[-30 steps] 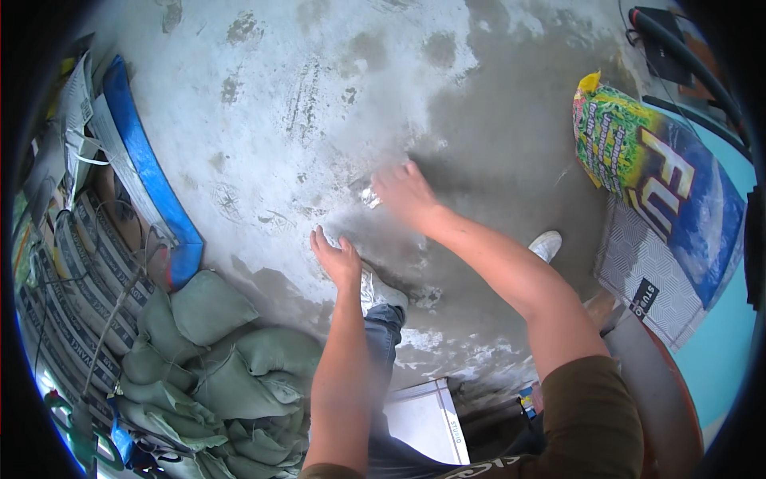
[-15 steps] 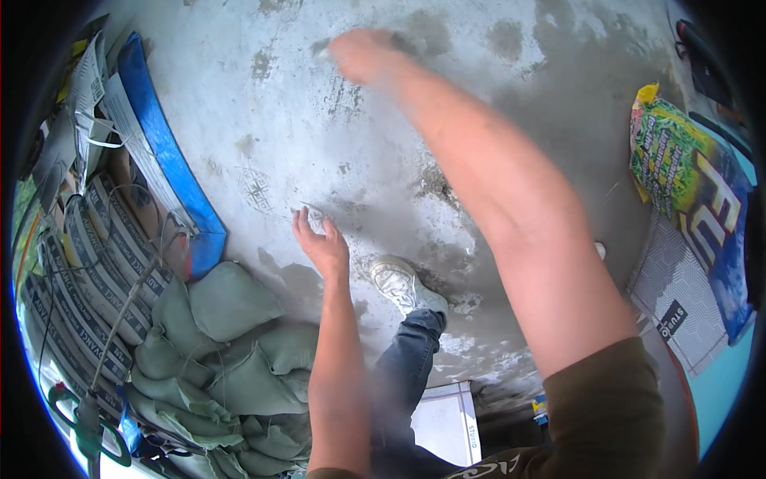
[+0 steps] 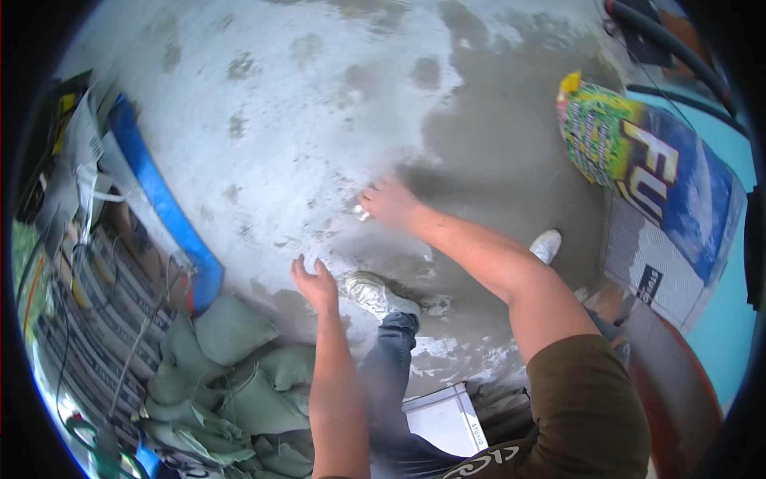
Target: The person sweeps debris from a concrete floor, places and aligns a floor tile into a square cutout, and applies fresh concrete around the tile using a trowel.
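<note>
My right hand [image 3: 391, 203] is closed, low over the concrete floor [image 3: 287, 144], its fingers curled round a small whitish piece [image 3: 361, 212] that pokes out at the fingertips. Its kind is too small and blurred to tell. Nearer to me and further left, my left hand [image 3: 314, 285] hovers with thumb and fingers apart, holding nothing. My left shoe [image 3: 371, 294], white and smudged, stands just right of that hand. The floor is pale and patchy at left, darker and damp-looking at right.
Stuffed grey-green sacks [image 3: 235, 331] pile up at the near left, beside striped grey packs [image 3: 96, 319] and a long blue strip [image 3: 163, 199]. To the right lie a colourful printed bag [image 3: 678, 176] and a grey patterned box [image 3: 650, 259]. A white box [image 3: 443, 419] sits by my legs.
My right hand has swept back from the far floor toward me, keeping its fingers closed. The left hand stays open nearby. My view has shifted, bringing my right shoe further into sight.
</note>
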### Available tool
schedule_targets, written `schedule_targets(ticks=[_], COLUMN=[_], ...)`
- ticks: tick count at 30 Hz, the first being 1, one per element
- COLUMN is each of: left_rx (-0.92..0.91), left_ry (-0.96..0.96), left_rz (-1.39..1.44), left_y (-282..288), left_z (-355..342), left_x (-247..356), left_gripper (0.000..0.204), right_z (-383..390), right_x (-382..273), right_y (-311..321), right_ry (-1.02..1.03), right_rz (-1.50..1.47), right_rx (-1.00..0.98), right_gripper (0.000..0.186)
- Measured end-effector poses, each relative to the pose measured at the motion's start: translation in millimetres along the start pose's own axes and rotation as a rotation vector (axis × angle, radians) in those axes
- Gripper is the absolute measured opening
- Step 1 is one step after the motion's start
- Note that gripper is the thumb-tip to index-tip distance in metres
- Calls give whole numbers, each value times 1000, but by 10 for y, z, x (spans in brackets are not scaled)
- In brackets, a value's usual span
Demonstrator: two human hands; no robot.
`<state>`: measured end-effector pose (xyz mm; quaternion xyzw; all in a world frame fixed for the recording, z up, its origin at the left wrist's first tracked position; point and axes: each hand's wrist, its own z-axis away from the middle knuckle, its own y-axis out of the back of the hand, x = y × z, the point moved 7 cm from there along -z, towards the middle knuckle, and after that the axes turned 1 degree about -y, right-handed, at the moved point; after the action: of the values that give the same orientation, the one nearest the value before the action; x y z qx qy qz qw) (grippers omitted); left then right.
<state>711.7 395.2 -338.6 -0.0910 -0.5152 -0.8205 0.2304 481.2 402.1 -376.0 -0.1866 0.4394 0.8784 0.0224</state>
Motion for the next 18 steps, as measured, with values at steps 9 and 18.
schedule_targets(ticks=[9, 18], left_rx=[-1, -40], left_ry=[-191, -180], left_rz=[-162, -289], left_y=[-205, -508], left_z=[-59, -15], left_x=[62, 21], left_gripper=[43, 44], right_z=[3109, 3383], right_x=[2241, 2923], right_y=[-924, -1547], right_ry=[-1245, -1422], right_rz=[-680, -503], right_rx=[831, 709], right_gripper=[31, 42])
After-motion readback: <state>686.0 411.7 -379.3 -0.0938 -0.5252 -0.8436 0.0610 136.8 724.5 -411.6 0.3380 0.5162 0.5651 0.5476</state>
